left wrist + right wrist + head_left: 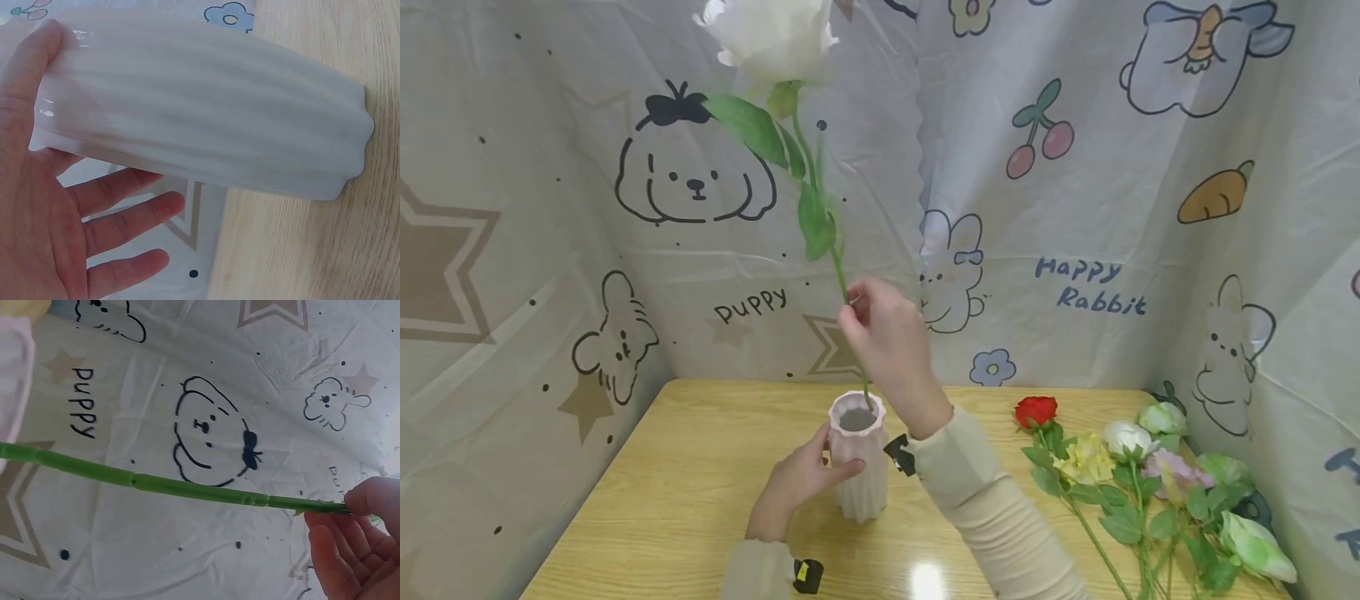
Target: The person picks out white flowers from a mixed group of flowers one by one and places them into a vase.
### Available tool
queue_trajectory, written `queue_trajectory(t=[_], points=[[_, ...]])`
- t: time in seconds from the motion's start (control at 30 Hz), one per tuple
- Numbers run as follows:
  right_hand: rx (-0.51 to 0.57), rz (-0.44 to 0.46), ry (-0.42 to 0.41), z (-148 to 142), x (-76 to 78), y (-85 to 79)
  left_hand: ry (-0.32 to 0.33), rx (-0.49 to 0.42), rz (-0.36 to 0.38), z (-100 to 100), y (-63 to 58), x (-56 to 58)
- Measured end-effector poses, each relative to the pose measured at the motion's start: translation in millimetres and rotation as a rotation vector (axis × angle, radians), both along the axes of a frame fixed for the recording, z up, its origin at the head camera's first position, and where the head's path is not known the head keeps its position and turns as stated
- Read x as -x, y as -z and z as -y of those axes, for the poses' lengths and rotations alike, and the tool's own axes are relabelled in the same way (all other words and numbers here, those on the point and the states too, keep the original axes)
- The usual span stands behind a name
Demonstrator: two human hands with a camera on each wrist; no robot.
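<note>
White rose bloom above right grip, stem in tight fingertip pinch, left grip half-curled around pale vase.

Vase on table, flowers to right

Vase: pale, glossy, fluted, rim scalloped; standing upright. Rose: white bloom, cropped by head view; leaves green; slender stem leaning toward eleven o'clock, foot at mouth's two-o'clock side.
</note>
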State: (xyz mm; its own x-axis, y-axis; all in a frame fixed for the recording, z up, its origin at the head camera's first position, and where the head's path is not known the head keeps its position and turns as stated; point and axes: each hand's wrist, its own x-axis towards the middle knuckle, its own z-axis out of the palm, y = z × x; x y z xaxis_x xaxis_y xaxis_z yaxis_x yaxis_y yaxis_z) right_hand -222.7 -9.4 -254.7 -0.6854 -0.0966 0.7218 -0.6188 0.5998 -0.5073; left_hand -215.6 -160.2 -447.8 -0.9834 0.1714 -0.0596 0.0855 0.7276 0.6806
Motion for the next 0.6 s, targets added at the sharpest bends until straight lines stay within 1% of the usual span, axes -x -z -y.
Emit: queue_trajectory(t=[0.1, 0.17, 0.27, 0.37, 0.43, 0.6], points=[[-0.006, 0.092, 0.012, 3.0, 1.6, 12.4, 0.000, -0.006, -0.006, 0.7, 1.7, 0.3], [-0.016, 0.156, 0.033, 3.1, 3.3, 26.7, 0.004, -0.005, -0.009, 0.4, 3.2, 0.2], [-0.031, 0.235, 0.037, 2.4, 4.9, 50.9, 0.008, -0.007, -0.004, 0.4, 5.1, -0.3], [-0.049, 0.258, 0.038, 1.9, 4.3, 73.0, 0.013, -0.021, -0.003, -0.1, 4.5, -1.8], [-0.065, 0.250, 0.048, 1.7, 3.2, 84.4, 0.015, -0.038, -0.009, -0.9, 2.9, -2.8], [-0.082, 0.256, 0.071, 1.2, -1.1, 102.7, 0.022, -0.072, -0.031, -2.8, -0.6, -3.8]])
